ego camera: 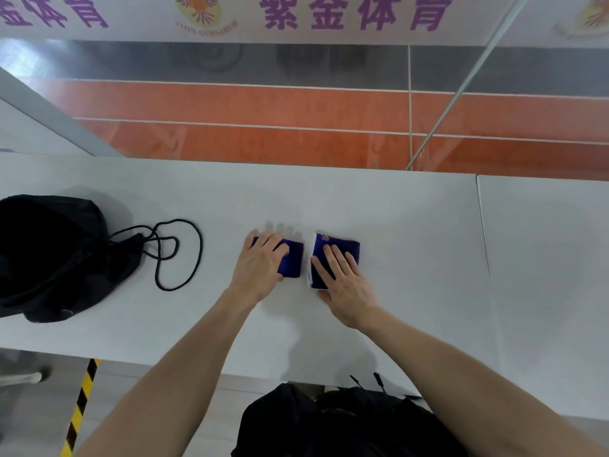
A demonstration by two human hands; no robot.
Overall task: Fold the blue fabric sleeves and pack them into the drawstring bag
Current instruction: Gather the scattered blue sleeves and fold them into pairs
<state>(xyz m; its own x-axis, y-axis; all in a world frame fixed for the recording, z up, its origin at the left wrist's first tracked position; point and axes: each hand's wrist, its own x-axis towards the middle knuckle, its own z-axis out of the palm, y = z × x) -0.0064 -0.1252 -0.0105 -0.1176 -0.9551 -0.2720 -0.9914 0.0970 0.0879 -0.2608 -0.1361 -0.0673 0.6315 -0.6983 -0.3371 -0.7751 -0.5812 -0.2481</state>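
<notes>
Two folded blue fabric sleeves lie side by side in the middle of the white table (412, 232). My left hand (262, 265) rests flat on the left sleeve (294, 260), covering most of it. My right hand (342, 278) presses flat on the right sleeve (339, 244), which shows a white edge and a small red mark at its far end. The black drawstring bag (49, 255) lies at the table's left side, its black cord (179, 249) looped loosely toward the sleeves. Both hands have their fingers spread on the fabric and grip nothing.
A seam (482, 225) splits the table from a second white top on the right. Beyond the far edge is an orange and grey floor, with a thin metal pole (461, 90). Yellow-black hazard tape (80, 407) runs on the floor at lower left.
</notes>
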